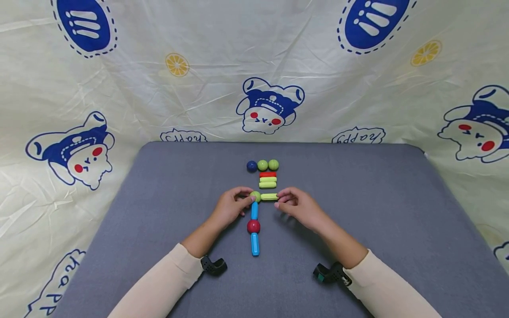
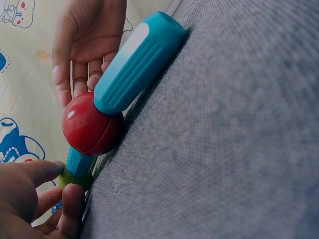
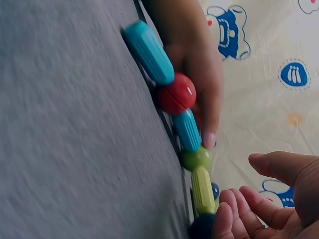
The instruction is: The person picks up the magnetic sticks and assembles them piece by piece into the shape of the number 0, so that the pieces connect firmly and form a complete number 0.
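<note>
My left hand point(image 1: 232, 206) pinches a light green ball point(image 1: 256, 196) between thumb and fingers. From that ball a blue ribbed rod point(image 1: 254, 211), a red ball point(image 1: 253, 226) and a second blue rod point(image 1: 255, 244) run in line toward me. A yellow-green rod point(image 1: 269, 197) reaches from the green ball to the right. At its right end my right hand point(image 1: 299, 206) has its fingers loosely bent. The right wrist view shows a dark blue ball point(image 3: 200, 227) at that end, beside the fingertips, with the thumb apart from it; the head view hides this ball behind the hand.
Beyond the hands lie a red rod point(image 1: 268, 175) and two yellow-green rods point(image 1: 267, 185). Farther back, a blue ball point(image 1: 252, 166) and two green balls point(image 1: 273, 165) form a row. A grey cloth point(image 1: 358, 190) covers the table; a printed sheet point(image 1: 214, 97) hangs behind.
</note>
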The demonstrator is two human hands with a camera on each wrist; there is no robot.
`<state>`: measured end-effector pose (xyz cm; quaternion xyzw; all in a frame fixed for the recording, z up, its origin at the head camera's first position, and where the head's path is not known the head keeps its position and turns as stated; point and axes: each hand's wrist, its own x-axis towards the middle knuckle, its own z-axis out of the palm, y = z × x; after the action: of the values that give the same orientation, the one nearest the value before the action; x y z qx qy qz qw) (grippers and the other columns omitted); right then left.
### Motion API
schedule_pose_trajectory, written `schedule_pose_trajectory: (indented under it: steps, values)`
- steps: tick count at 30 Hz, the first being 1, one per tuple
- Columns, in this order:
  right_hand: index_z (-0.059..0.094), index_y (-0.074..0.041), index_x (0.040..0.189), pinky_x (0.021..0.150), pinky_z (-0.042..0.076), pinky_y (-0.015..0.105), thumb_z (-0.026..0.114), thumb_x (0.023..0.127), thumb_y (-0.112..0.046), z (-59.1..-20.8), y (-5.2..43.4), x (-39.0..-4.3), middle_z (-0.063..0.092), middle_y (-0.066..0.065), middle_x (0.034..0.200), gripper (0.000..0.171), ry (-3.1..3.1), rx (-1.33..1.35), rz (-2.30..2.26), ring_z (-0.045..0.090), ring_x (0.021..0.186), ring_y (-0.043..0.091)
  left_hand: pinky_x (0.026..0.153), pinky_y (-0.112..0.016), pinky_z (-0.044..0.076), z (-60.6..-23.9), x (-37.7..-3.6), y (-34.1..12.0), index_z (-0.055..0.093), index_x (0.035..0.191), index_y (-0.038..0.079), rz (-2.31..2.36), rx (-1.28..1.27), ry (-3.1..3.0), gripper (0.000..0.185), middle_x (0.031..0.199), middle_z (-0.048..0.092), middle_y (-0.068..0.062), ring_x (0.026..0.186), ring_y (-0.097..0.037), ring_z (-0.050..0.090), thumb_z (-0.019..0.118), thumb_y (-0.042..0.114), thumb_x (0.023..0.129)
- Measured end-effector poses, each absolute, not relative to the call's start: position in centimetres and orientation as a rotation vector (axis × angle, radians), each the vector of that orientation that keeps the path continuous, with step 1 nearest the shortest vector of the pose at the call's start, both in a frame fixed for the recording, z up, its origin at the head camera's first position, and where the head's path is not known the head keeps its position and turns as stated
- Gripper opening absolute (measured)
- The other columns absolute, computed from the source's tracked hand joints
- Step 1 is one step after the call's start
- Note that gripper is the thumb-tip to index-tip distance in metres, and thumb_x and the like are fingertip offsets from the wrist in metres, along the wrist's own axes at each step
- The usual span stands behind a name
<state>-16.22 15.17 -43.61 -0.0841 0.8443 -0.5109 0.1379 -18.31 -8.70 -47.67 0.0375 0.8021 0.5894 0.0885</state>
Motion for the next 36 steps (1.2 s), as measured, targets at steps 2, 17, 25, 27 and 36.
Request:
schedule_pose_trajectory:
  steps: [2,17,25,27,36]
  values:
    - [0.062,-0.002,0.123,0.074,0.051,0.031,0.072,0.095,-0.022,-43.6,15.5,-16.6,0.066,0.013,0.109,0.035,2.463,-0.237,-1.483,0.061,0.089,0.021,0.056,-0.024,0.053,-47.7,-18.3,-8.7,0.071,0.119,0.007,1.753,0.106,2.382,0.028,0.108,0.071,-0.012,0.073,-0.011,0.063,0.072,0.019,0.094]
    - [0.064,-0.008,0.127,0.069,0.049,0.032,0.070,0.096,-0.023,-44.4,17.0,-18.7,0.053,0.016,0.124,0.036,2.569,-0.123,-1.347,0.058,0.099,0.026,0.053,-0.025,0.053,-47.9,-18.5,-8.8,0.072,0.118,0.008,1.789,0.107,2.370,0.027,0.105,0.069,-0.011,0.071,-0.012,0.062,0.073,0.018,0.093]
    - [0.063,-0.008,0.129,0.070,0.048,0.031,0.070,0.096,-0.023,-45.1,17.3,-19.4,0.053,0.017,0.125,0.037,2.576,-0.144,-1.319,0.059,0.103,0.027,0.057,-0.026,0.053,-47.2,-19.7,-9.0,0.070,0.123,0.003,1.850,0.130,2.416,0.032,0.110,0.068,-0.014,0.066,-0.015,0.059,0.073,0.017,0.093]
    - [0.062,-0.007,0.130,0.071,0.048,0.030,0.070,0.096,-0.023,-45.3,17.4,-19.5,0.054,0.019,0.128,0.038,2.577,-0.156,-1.317,0.059,0.105,0.028,0.059,-0.026,0.054,-47.0,-20.4,-9.2,0.068,0.125,0.002,1.860,0.124,2.438,0.034,0.113,0.069,-0.016,0.066,-0.016,0.060,0.072,0.016,0.094]
    - [0.063,-0.008,0.130,0.073,0.047,0.030,0.069,0.096,-0.020,-45.5,17.3,-19.5,0.062,0.019,0.128,0.037,2.561,-0.191,-1.303,0.059,0.104,0.027,0.067,-0.028,0.057,-47.0,-24.0,-9.7,0.064,0.132,0.004,1.799,0.079,2.554,0.040,0.125,0.064,-0.016,0.084,-0.021,0.066,0.071,0.019,0.096]
